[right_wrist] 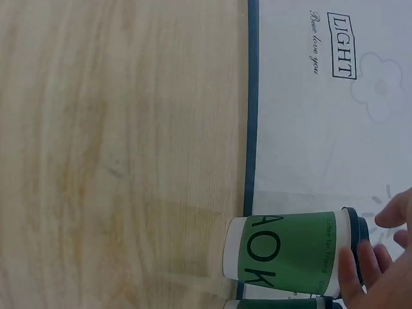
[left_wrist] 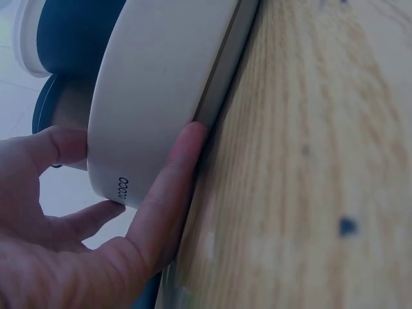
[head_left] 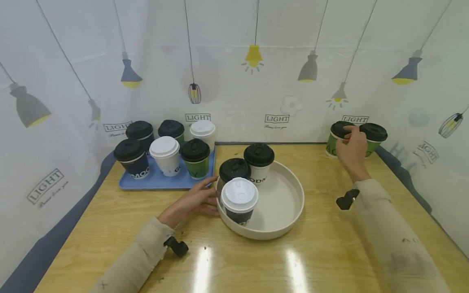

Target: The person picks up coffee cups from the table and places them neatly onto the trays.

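My left hand (head_left: 192, 201) touches the outer wall of a round cream tray (head_left: 269, 235) with spread fingers, one fingertip (left_wrist: 188, 138) low by its base. On the tray's left stand a white-lidded dark paper cup (head_left: 239, 199), a black-lidded cup (head_left: 234, 169) and a white cup with black lid (head_left: 259, 160). At the back right, my right hand (head_left: 353, 150) is over two green paper cups with black lids. Its fingers surround the lid of the left green cup (right_wrist: 290, 251), with a gap beside one fingertip in the right wrist view. The other green cup (head_left: 373, 136) is partly hidden behind the hand.
A blue rectangular tray (head_left: 161, 185) at the back left holds several lidded cups in two rows. Behind the wooden table (head_left: 311, 260) hangs a white curtain (head_left: 227, 24) printed with lamps. Dark trim runs along the table's back edge.
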Tool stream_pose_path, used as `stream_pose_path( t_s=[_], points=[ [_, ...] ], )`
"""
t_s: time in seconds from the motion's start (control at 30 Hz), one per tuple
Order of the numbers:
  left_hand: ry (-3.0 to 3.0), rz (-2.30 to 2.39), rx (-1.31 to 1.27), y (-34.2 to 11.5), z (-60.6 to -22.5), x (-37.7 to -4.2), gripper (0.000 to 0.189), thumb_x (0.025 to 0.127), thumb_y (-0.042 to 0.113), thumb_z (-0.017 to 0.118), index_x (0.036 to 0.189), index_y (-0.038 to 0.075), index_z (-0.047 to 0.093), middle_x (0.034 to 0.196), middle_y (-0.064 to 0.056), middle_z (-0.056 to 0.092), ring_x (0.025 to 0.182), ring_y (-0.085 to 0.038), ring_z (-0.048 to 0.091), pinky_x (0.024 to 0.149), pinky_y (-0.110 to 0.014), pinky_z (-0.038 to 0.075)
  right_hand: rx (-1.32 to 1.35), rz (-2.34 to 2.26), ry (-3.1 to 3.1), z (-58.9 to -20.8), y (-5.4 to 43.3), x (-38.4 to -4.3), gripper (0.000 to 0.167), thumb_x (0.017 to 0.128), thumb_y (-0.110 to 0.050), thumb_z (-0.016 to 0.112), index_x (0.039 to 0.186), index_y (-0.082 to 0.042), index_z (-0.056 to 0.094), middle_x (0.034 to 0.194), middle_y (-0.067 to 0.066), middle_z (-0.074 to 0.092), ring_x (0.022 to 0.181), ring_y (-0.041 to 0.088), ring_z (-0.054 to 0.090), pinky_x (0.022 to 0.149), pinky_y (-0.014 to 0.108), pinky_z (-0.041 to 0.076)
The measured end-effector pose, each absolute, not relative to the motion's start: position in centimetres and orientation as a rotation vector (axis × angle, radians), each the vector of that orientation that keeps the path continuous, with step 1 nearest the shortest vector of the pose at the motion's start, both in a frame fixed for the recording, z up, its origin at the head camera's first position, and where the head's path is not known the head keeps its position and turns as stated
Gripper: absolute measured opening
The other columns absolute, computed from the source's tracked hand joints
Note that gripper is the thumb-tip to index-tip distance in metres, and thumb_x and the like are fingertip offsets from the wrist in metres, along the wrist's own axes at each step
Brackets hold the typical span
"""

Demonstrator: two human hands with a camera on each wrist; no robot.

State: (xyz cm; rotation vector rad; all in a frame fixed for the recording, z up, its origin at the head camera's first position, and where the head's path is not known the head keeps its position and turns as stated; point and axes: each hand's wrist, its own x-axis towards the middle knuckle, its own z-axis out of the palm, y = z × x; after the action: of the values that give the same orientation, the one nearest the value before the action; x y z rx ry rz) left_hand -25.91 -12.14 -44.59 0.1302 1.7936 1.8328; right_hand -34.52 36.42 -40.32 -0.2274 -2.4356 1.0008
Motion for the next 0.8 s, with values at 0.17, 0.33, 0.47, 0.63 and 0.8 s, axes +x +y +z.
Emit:
stream_pose_path(
  t_s=[0.17, 0.33, 0.47, 0.63, 0.8],
  points=[
    [1.783, 1.836, 0.14, -11.9, -44.7, -25.8, 0.07, 0.103, 0.011, 0.046, 0.166, 0.012, 0.016, 0.112, -0.015, 0.07, 0.094, -0.025, 0.074, 0.084, -0.049, 0.066, -0.292, 0.881, -2.37, -40.0, 37.1, -35.2, 0.05, 0.1, -0.018, 0.051, 0.148, -0.003, 0.048, 0.141, 0.03, 0.039, 0.119, 0.043, 0.042, 0.098, 0.059, 0.04],
    [1.782, 1.847, 0.139, -12.0, -44.7, -25.7, 0.071, 0.103, 0.011, 0.046, 0.166, 0.012, 0.016, 0.112, -0.015, 0.07, 0.094, -0.025, 0.074, 0.085, -0.05, 0.065, -0.217, 0.731, -2.507, -39.7, 38.5, -35.8, 0.063, 0.099, -0.023, 0.059, 0.155, 0.0, 0.042, 0.155, 0.034, 0.032, 0.137, 0.055, 0.031, 0.108, 0.071, 0.032],
    [1.769, 1.849, 0.143, -12.1, -44.7, -25.8, 0.07, 0.103, 0.011, 0.047, 0.166, 0.013, 0.016, 0.111, -0.014, 0.07, 0.093, -0.025, 0.074, 0.086, -0.05, 0.065, -0.159, 0.623, -2.632, -39.8, 39.4, -36.0, 0.064, 0.098, -0.023, 0.062, 0.153, 0.004, 0.042, 0.157, 0.038, 0.028, 0.137, 0.062, 0.03, 0.11, 0.075, 0.029],
    [1.767, 1.853, 0.145, -12.1, -44.7, -25.8, 0.07, 0.103, 0.012, 0.047, 0.166, 0.013, 0.016, 0.111, -0.014, 0.069, 0.093, -0.025, 0.074, 0.085, -0.05, 0.065, -0.135, 0.651, -2.645, -39.4, 39.2, -36.1, 0.058, 0.098, -0.027, 0.065, 0.143, 0.006, 0.049, 0.154, 0.038, 0.031, 0.132, 0.062, 0.037, 0.105, 0.077, 0.036],
    [1.779, 1.849, 0.142, -12.2, -44.7, -25.8, 0.069, 0.104, 0.012, 0.047, 0.166, 0.013, 0.016, 0.114, -0.015, 0.067, 0.093, -0.025, 0.074, 0.084, -0.049, 0.066, -0.14, 0.653, -2.708, -38.6, 38.7, -36.2, 0.059, 0.098, -0.027, 0.066, 0.14, 0.01, 0.047, 0.151, 0.041, 0.033, 0.13, 0.063, 0.038, 0.103, 0.077, 0.039]
  ],
)
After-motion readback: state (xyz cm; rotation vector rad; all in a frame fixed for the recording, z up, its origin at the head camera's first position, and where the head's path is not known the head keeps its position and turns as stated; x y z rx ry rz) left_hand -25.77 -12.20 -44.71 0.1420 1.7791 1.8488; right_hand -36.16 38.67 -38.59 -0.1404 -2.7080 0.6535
